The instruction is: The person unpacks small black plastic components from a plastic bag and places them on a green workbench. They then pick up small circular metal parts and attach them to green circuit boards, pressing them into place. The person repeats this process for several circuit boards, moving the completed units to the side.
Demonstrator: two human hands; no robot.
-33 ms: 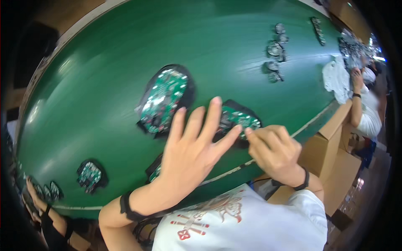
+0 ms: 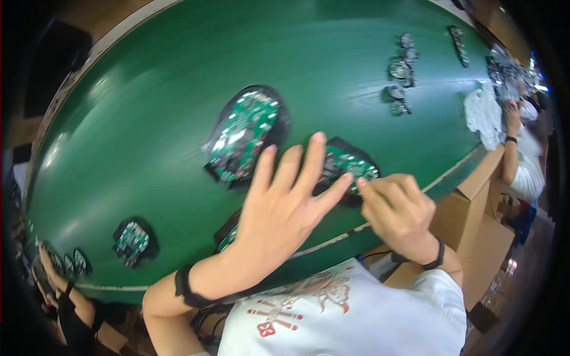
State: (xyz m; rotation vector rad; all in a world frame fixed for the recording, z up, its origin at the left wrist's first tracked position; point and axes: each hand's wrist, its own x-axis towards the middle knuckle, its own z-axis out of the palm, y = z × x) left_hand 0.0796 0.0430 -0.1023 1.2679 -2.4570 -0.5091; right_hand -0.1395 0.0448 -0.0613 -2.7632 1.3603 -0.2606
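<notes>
My left hand (image 2: 279, 216) lies over the green work surface (image 2: 160, 148) with its fingers spread. Its thumb tip touches a green circuit board in a black housing (image 2: 353, 163), which the fingers partly cover. On that board's right edge, the curled fingers of my right hand (image 2: 399, 209) are pressed together; whatever they pinch is hidden. Beyond my left fingertips lies a larger green circuit board in a dark, rounded housing (image 2: 246, 130). Another board (image 2: 227, 235) shows partly from under my left wrist.
A smaller board in a black housing (image 2: 133, 240) lies to the left, near several small boards (image 2: 79, 261) and another person's hand (image 2: 48, 264). Far right are round shiny parts (image 2: 400, 68), a dark strip (image 2: 459, 46), a whitish plastic bag (image 2: 482, 115), cardboard boxes (image 2: 463, 210) and a co-worker's arm (image 2: 511, 151).
The whole view has shifted slightly, so the scene sits a little further right. Both hands keep their places on the same board.
</notes>
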